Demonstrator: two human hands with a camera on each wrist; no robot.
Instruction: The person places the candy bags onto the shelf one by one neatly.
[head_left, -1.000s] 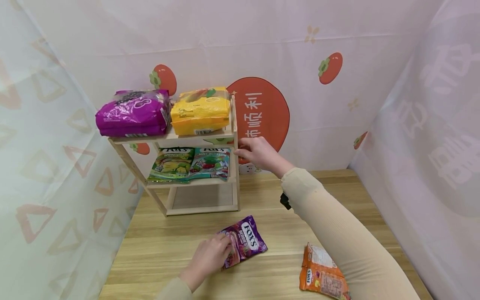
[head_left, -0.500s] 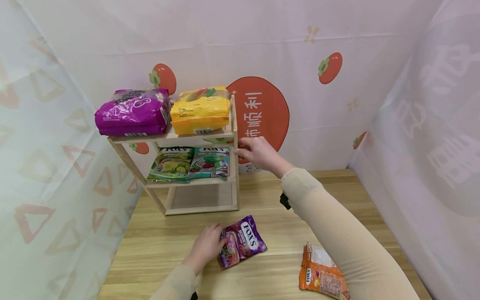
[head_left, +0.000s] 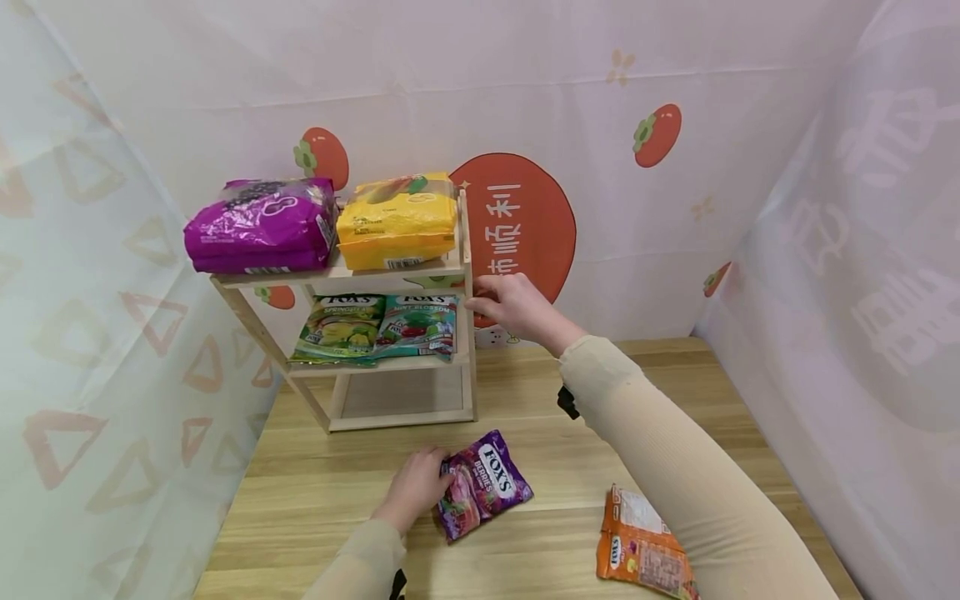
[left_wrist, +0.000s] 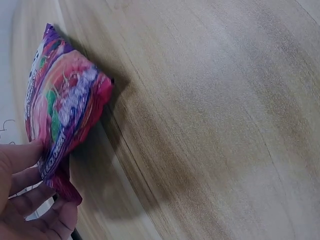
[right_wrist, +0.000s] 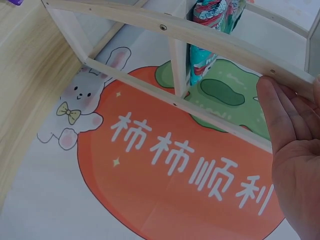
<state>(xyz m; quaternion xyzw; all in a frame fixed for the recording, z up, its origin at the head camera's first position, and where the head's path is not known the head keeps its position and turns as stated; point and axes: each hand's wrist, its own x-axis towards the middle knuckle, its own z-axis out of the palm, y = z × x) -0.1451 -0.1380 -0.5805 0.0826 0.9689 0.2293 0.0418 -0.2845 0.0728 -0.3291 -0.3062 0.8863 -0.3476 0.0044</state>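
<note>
A purple Fox's Berries candy bag [head_left: 491,475] lies at a slant on the table in front of the shelf. My left hand [head_left: 412,490] pinches its left end; in the left wrist view the thumb is on top of the bag [left_wrist: 67,100] and the fingers are curled beneath. My right hand [head_left: 521,310] grips the right side of the small wooden shelf [head_left: 470,387], below its top board. The right wrist view has the fingertips against the shelf's wooden bar [right_wrist: 215,42], with the thumb mostly cut off at the frame's edge.
On the top board sit a large purple packet [head_left: 262,229] and a yellow packet [head_left: 397,225]. Green [head_left: 341,329] and teal [head_left: 420,325] Fox's bags lean on the middle shelf. An orange Fox's bag [head_left: 645,550] lies right, partly under the right forearm. Printed cloth [head_left: 600,225] hangs behind.
My left hand has drawn back left from over the purple candy bag to its left end. The right hand has stayed at the shelf.
</note>
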